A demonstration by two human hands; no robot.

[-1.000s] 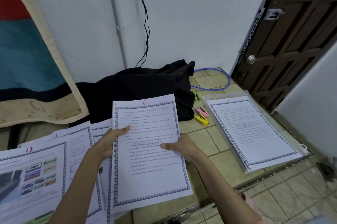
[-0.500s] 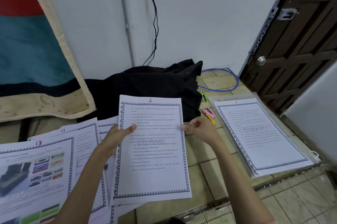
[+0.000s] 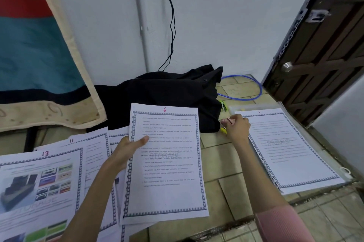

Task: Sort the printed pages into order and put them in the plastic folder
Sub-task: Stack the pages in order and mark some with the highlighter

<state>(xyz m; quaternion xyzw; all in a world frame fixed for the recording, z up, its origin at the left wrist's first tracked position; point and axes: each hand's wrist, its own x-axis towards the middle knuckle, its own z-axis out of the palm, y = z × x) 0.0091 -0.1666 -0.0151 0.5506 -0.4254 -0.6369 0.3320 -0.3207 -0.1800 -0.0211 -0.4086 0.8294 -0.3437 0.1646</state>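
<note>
right hand (image 3: 237, 127) left page 6 (image 3: 166, 163), reached the page 1 stack (image 3: 289, 149), fingers loosely curled, grip unclear | left hand (image 3: 126, 153) pinched page 6's left edge, thumb on top | floppy, probably needs support

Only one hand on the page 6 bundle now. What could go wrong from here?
The left hand alone pinches the page 6 bundle at its edge; sheets could sag or slip out of order. The right hand reaches by the page 1 stack and might nudge its top sheet askew.
</note>
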